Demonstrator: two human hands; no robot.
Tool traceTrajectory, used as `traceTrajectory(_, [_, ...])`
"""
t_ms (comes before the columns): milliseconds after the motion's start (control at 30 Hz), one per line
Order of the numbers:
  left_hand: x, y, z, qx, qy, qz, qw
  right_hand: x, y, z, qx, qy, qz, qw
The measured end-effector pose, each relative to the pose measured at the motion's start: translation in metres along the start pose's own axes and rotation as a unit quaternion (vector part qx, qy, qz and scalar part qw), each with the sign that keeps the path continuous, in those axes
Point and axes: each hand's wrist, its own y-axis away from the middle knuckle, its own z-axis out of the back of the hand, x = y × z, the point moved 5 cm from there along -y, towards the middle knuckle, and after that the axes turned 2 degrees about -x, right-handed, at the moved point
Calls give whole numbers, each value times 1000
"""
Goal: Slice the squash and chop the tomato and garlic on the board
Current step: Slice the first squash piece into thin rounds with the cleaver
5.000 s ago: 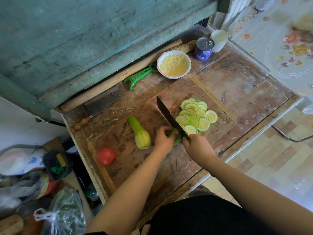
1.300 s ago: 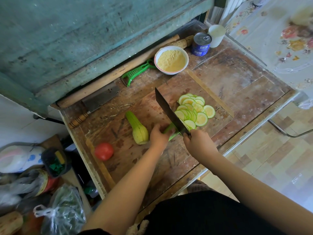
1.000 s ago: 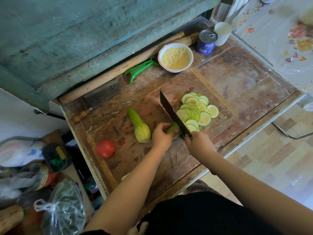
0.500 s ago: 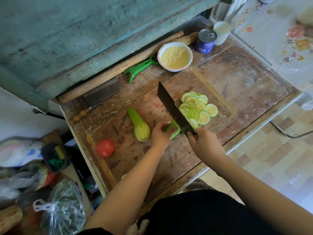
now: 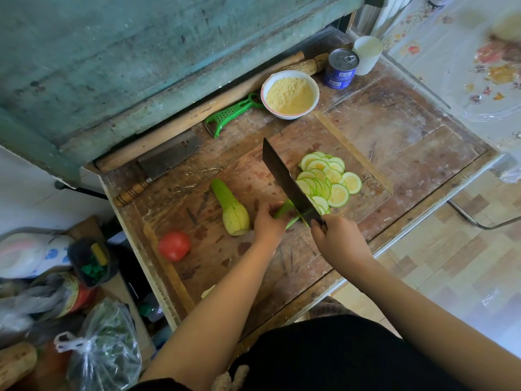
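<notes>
Red tomato [image 5: 174,246] sits near the board's [image 5: 253,176] left edge, a squash [image 5: 232,211] beside it. Left hand [image 5: 269,222] pinches a green squash end [image 5: 283,211]; right hand [image 5: 339,241] grips the knife [image 5: 287,183], blade across it. Slices [image 5: 327,180] pile toward the right edge.

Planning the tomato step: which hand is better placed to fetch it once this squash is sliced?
Left. The left hand holds the squash piece on the tomato's side; the right hand grips the knife, farther away.
</notes>
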Motion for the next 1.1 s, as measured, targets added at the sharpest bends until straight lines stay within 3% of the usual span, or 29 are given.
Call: traceTrajectory(1100, [3,-14,5,-52,-26,-6,998,1,-35,-24,63,18,-28,997])
